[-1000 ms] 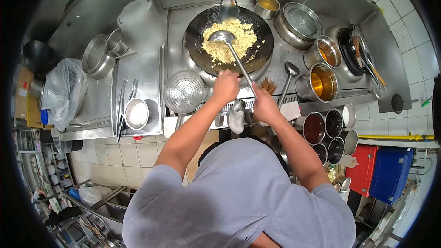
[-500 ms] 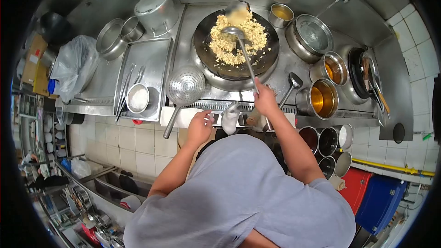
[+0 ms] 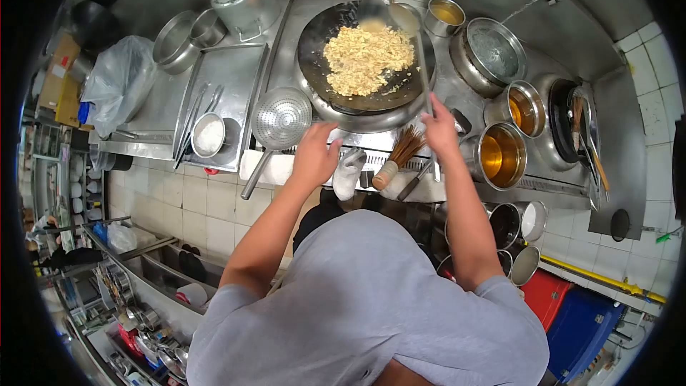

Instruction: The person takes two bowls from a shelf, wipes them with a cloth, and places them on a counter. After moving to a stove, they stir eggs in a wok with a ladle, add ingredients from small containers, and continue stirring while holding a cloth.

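Note:
A black wok (image 3: 314, 64) sits on the burner with a mound of yellow, crumbly scrambled egg or rice-like food (image 3: 364, 61) in it. My right hand (image 3: 441, 132) is closed around the long handle of a ladle (image 3: 406, 20). The ladle's blurred bowl is over the far right part of the wok. My left hand (image 3: 318, 154) holds nothing, thumb and fingers apart, near the stove's front edge. Close to it are a perforated strainer (image 3: 281, 116) and a bunched white cloth (image 3: 348, 174).
A bamboo brush (image 3: 400, 157) lies at the front edge beside a dark-handled spatula (image 3: 414, 184). Pots of amber liquid (image 3: 502, 156) and a water pot (image 3: 493, 50) stand to the right. On the left tray (image 3: 236, 71) are tongs and a bowl of white granules (image 3: 209, 135).
The ladle has moved from the food's middle to the wok's far right. My right hand has shifted right and slightly up; my left hand has risen toward the stove. The food sits more gathered.

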Tool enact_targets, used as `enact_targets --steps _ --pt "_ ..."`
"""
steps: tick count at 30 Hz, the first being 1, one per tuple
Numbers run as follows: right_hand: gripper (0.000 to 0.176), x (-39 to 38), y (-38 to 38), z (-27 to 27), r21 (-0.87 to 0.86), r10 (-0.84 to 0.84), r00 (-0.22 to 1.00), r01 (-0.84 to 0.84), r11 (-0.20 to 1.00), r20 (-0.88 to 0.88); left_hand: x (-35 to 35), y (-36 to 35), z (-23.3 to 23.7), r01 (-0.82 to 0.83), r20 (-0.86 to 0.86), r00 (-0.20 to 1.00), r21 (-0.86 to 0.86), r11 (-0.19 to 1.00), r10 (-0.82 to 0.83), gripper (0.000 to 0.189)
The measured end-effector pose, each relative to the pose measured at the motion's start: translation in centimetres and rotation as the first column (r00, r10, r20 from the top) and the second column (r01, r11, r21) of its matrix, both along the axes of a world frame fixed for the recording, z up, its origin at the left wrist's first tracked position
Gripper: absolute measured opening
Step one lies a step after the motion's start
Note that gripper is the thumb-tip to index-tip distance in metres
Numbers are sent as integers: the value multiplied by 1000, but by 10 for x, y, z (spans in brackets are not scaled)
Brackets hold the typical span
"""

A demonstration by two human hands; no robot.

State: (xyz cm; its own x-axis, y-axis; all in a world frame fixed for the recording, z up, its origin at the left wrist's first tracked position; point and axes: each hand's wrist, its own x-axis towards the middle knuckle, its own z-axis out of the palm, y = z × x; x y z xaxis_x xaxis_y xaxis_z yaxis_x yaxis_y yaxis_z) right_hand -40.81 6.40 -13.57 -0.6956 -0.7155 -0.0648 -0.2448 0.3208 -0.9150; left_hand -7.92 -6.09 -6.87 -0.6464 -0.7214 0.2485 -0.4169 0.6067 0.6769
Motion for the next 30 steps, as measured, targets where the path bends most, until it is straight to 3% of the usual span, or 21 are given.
enact_targets --steps 2,4,5,7,9,11,12,15,16,18,19,21,22,23,24,26,30 --pt "67 21 -23 -10 -49 -22 996 27 998 92 -25 -7 4 53 42 998 -28 998 -52 40" --pt "67 39 -30 -4 46 156 962 -170 984 226 -38 -15 -1 82 74 994 -58 995 -78 40" --pt "67 44 -22 7 46 148 963 -163 986 227 -43 -21 -3 107 105 990 -91 990 -97 40" --pt "66 59 21 48 115 340 939 -344 932 51 -51 -34 -2 146 173 976 -74 986 -132 35" --pt "68 86 69 80 149 402 912 -387 910 -84 -58 -50 -10 188 242 955 -44 981 -172 32" --pt "71 111 110 115 156 436 900 -428 890 -21 -69 -66 -33 248 274 933 -13 969 -235 31" --pt "72 123 126 134 232 441 898 -429 873 2 -70 -68 -41 268 160 954 -82 960 -253 33" --pt "73 148 167 209 459 420 889 -455 763 182 -46 -24 7 218 192 961 -83 972 -199 31" --pt "73 151 182 222 458 412 892 -449 767 184 -33 -8 20 212 76 976 -109 971 -204 30" --pt "75 155 208 236 391 434 876 -483 784 211 -20 2 52 257 124 961 -83 963 -246 29" --pt "75 157 208 233 397 423 879 -477 784 220 -14 6 58 292 173 945 -54 955 -279 28" --pt "75 156 191 214 398 475 877 -461 794 67 -32 -15 23 298 121 950 -83 951 -287 26" --pt "76 153 173 202 489 496 866 -457 743 55 -45 -27 5 292 119 952 -74 954 -282 26" --pt "75 154 159 178 424 493 869 -434 795 -37 -52 -31 -12 283 117 955 -67 957 -274 25" --pt "75 152 136 166 540 496 867 -402 739 -34 -53 -26 -28 287 117 953 -65 956 -278 25" --pt "74 146 108 113 471 459 845 -298 830 -274 -58 -16 -53 201 124 976 -224 954 -176 24" --pt "75 150 77 121 385 325 881 -183 905 -343 -1 28 -76 277 204 949 -165 947 -242 24"
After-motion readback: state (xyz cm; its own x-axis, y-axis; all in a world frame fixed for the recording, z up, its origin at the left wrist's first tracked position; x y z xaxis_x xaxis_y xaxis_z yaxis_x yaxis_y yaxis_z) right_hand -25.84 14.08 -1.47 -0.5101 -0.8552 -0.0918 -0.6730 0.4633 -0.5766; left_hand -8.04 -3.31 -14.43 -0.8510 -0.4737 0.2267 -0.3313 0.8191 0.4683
